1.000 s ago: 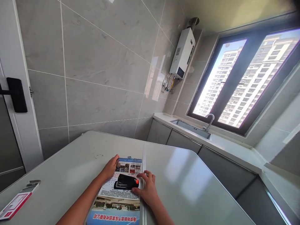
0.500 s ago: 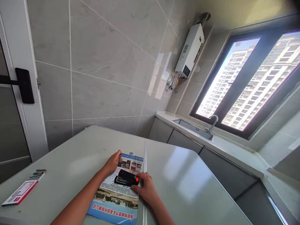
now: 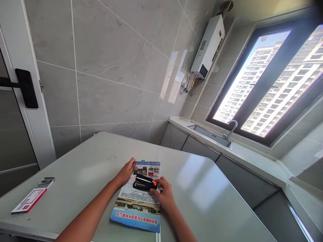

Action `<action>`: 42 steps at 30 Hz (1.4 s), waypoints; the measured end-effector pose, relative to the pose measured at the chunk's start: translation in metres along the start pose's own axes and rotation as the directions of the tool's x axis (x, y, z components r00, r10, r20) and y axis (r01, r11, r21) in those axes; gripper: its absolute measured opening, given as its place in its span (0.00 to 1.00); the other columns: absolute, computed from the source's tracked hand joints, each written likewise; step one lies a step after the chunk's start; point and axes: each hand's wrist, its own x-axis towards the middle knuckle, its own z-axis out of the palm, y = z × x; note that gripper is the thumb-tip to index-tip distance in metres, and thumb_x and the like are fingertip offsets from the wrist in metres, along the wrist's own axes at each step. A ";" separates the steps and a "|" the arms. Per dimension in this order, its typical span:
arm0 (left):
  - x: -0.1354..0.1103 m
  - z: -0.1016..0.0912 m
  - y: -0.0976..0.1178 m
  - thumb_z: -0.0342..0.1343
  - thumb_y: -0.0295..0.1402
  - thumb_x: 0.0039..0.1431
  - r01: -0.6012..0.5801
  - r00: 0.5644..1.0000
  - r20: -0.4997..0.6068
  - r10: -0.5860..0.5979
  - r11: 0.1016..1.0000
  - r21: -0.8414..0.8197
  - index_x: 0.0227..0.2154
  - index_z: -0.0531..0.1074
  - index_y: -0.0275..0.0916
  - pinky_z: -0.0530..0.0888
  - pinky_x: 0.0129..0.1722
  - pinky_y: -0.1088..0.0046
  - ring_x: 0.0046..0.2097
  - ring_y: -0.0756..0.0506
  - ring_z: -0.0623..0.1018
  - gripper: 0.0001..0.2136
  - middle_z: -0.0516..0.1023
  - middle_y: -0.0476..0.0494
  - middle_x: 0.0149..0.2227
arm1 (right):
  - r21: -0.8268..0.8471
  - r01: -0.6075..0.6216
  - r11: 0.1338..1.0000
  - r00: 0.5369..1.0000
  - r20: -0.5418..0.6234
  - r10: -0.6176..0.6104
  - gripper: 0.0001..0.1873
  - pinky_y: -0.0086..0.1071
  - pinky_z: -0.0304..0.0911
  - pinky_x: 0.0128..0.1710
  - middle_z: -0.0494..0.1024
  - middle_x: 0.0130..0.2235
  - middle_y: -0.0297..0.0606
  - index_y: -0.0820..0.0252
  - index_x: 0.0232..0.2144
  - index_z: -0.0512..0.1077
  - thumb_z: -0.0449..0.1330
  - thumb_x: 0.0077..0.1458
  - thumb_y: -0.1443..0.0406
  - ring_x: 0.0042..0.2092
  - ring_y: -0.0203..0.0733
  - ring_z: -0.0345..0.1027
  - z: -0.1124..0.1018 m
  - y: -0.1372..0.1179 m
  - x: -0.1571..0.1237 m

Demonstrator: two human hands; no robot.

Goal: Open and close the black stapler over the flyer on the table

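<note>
A printed leaflet (image 3: 136,210) with blue bands, a building photo and rows of small pictures lies on the table, its right edge over the table's seam. My left hand (image 3: 126,171) is closed on the upper left corner of the leaflet, fingertips at its edge. On top of the leaflet rests a black stapler (image 3: 143,182) with a red-orange spot at its right end. My right hand (image 3: 164,193) grips that end between thumb and fingers. The stapler's jaw side points left, toward my left hand.
A white and red packet (image 3: 31,200) of staple strips or similar grey pieces lies at the table's (image 3: 196,188) left side. Small dark bits (image 3: 111,157) are scattered beyond my left hand. Behind stand a counter with a sink (image 3: 210,134) and a tiled wall.
The leaflet, with the stapler on it, has shifted slightly right and away from me, so that it now overlaps the seam. Both hands moved along with it. The view shifted a little.
</note>
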 end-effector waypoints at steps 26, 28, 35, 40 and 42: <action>-0.016 0.003 0.033 0.56 0.37 0.65 -0.098 0.946 0.312 0.087 0.995 0.021 0.52 0.72 0.44 0.71 0.59 0.63 0.55 0.40 0.75 0.14 0.76 0.40 0.54 | -0.167 -0.109 0.980 0.993 0.027 0.115 0.16 0.43 0.63 0.48 0.76 0.39 0.40 0.52 0.43 0.84 0.68 0.50 0.61 0.44 0.52 0.69 -0.077 0.046 -0.023; -0.017 0.004 0.033 0.57 0.36 0.65 -0.111 0.953 0.291 0.085 0.991 0.072 0.53 0.72 0.44 0.71 0.59 0.61 0.56 0.39 0.74 0.15 0.75 0.40 0.54 | -0.145 -0.127 0.981 0.991 0.025 0.132 0.18 0.44 0.64 0.49 0.77 0.41 0.41 0.52 0.46 0.83 0.68 0.51 0.61 0.44 0.52 0.70 -0.076 0.051 -0.024; -0.021 0.007 0.041 0.57 0.36 0.67 -0.182 0.914 0.384 0.131 0.978 0.099 0.55 0.75 0.47 0.66 0.67 0.59 0.64 0.39 0.69 0.15 0.70 0.40 0.63 | -0.180 -0.112 0.977 0.991 -0.087 0.098 0.18 0.51 0.61 0.60 0.70 0.59 0.46 0.52 0.46 0.83 0.68 0.50 0.62 0.56 0.58 0.65 -0.069 0.054 -0.029; -0.022 0.011 0.037 0.60 0.42 0.67 -0.296 0.832 0.523 0.186 0.946 0.134 0.59 0.75 0.49 0.58 0.72 0.51 0.71 0.35 0.63 0.19 0.67 0.42 0.69 | -0.298 -0.014 0.954 0.993 -0.113 -0.021 0.18 0.52 0.60 0.62 0.69 0.64 0.41 0.49 0.48 0.80 0.63 0.54 0.65 0.58 0.57 0.63 -0.071 0.038 -0.031; -0.021 0.012 0.034 0.58 0.43 0.68 -0.316 0.825 0.530 0.198 0.938 0.142 0.60 0.74 0.50 0.54 0.74 0.49 0.72 0.35 0.62 0.19 0.66 0.43 0.70 | -0.297 0.004 0.955 0.996 -0.079 -0.029 0.19 0.51 0.61 0.61 0.74 0.60 0.41 0.49 0.49 0.79 0.63 0.55 0.65 0.56 0.56 0.65 -0.072 0.034 -0.030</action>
